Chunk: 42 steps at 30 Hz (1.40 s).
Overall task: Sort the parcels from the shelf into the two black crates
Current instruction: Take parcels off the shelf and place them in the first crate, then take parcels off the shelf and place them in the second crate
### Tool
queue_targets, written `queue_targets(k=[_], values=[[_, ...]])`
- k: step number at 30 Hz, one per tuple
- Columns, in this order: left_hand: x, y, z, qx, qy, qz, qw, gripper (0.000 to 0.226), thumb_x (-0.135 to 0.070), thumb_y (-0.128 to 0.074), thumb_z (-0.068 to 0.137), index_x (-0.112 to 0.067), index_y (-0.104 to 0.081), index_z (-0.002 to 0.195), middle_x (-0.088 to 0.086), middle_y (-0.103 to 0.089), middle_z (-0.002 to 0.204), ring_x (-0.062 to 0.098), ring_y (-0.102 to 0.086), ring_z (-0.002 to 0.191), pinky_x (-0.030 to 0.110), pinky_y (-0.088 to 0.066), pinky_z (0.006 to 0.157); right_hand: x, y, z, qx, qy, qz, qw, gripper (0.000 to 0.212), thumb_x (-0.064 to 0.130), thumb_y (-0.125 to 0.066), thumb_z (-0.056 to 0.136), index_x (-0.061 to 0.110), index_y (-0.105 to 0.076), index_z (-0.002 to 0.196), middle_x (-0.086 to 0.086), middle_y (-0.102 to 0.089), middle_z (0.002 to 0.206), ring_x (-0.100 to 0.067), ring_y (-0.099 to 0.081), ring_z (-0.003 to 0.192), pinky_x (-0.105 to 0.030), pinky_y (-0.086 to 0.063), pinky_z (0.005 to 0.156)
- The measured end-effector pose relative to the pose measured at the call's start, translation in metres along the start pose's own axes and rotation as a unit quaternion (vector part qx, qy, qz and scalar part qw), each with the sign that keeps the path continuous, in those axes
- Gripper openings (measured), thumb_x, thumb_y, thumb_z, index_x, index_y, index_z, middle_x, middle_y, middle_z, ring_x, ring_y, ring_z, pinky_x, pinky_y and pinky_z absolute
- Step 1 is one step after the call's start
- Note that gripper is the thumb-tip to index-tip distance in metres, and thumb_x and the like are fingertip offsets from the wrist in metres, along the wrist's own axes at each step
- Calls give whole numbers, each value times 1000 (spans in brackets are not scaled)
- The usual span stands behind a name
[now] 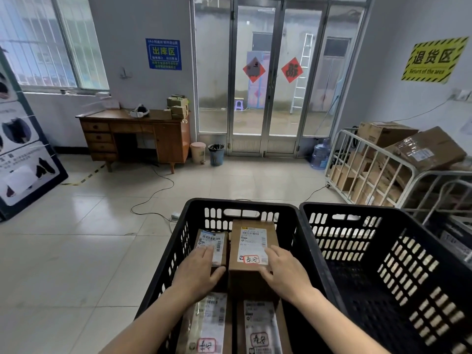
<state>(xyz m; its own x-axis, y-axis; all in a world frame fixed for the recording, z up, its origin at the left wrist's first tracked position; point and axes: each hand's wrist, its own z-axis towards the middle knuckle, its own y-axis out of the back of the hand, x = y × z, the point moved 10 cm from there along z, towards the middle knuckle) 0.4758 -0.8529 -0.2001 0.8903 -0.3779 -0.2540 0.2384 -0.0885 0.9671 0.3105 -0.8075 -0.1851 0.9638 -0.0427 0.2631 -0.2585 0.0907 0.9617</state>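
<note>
Tiled floor, glass doors behind; yellow wall sign reads "Return of the area". Left black crate: four labelled parcels. Tall parcel at far right, long axis running away from the wearer, label up (red-boxed handwriting). Right hand rests on its near right corner, fingers together, flat. Left hand lies flat on smaller parcel, fingers slightly apart. Right black crate alongside, touching.

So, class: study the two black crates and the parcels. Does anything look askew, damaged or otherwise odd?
Only an imbalance: all four visible parcels sit in the left crate, while the right crate looks empty. The tall parcel under the right hand stands higher than the others. Nothing looks torn or spilled.
</note>
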Motion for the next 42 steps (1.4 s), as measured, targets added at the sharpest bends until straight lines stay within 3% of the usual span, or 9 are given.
queue_targets(k=[18,27,42], values=[[-58,52,-129,-42,-101,64,992,71,-55,-40,90,-12,-25,144,5,-33,148,20,-28,138,31,-21,116,21,58,-156,-24,-68,-29,997,58,44,-42,94,13,-32,142,-4,-37,146,-20,-30,137,-31,-26,112],[-85,41,-200,-25,-139,94,986,73,-52,-39,92,-10,-18,147,9,-24,153,23,-18,143,34,-15,119,22,65,-263,-55,-116,-11,992,59,43,-43,94,13,-31,143,-3,-35,147,-19,-29,137,-30,-27,111],[-234,15,-288,-3,-296,25,955,66,-46,-45,92,-14,-24,146,4,-31,150,21,-22,141,32,-22,115,-60,108,-447,-95,-297,-1,950,62,43,-46,93,12,-30,144,-4,-33,149,-20,-31,137,-32,-31,111]])
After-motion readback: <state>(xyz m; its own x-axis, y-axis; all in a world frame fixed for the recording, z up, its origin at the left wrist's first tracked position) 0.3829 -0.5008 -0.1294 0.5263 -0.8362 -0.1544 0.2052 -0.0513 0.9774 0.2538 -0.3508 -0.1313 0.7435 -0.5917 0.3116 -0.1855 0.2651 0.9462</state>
